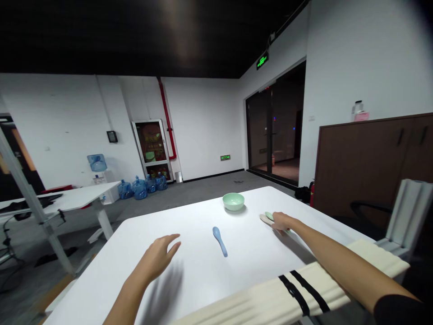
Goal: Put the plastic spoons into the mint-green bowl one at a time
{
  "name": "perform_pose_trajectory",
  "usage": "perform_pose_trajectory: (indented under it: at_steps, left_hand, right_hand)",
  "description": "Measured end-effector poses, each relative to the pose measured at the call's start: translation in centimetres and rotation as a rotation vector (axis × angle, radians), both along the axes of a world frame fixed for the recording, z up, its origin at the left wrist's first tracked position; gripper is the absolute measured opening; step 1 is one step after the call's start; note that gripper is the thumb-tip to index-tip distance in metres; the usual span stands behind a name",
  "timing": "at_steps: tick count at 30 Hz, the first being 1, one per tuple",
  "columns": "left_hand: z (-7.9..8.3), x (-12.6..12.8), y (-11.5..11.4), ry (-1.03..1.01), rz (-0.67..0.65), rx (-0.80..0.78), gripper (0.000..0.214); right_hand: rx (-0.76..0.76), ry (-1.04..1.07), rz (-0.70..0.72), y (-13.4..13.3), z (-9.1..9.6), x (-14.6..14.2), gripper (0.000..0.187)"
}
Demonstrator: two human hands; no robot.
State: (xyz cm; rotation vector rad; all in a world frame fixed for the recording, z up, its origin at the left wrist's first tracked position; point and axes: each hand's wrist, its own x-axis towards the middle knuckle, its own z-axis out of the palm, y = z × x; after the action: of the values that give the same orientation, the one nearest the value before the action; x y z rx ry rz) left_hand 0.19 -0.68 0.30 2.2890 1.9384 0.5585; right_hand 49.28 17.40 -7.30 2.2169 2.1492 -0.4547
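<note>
My left hand [157, 257] hovers over the left part of the white table [196, 280], thumb and fingers apart and nothing in them. To its right lies a blue spoon [219, 241], its bowl pointing away from me. On the right, my right hand [283, 221] is closed on a light green spoon [269, 215], whose bowl shows past the fingers. Just beside that bowl is a beige spoon [265, 220]; the hand hides most of its handle, and whether the fingers also touch it cannot be made out. A light green bowl [233, 202] stands upright near the far edge.
A cream padded strip [250, 302] with black bands runs along the near edge, under my right forearm. A metal profile post [407, 216] rises at the right. Another white table [77, 196], blue water bottles [139, 188] and a brown cabinet [368, 167] stand beyond.
</note>
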Motion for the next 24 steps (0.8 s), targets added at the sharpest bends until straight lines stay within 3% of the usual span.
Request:
perform_pose_trajectory:
  at_steps: [13,24]
  left_hand:
    - [0.4,0.33,-0.09,-0.01,0.005,0.0,0.056]
    - [0.51,0.33,-0.26,-0.012,0.007,-0.007,0.056]
  right_hand:
    - [0.009,0.036,-0.016,0.38,-0.61,0.14,0.019]
    - [-0.017,0.035,-0.026,-0.15,0.14,-0.14,0.02]
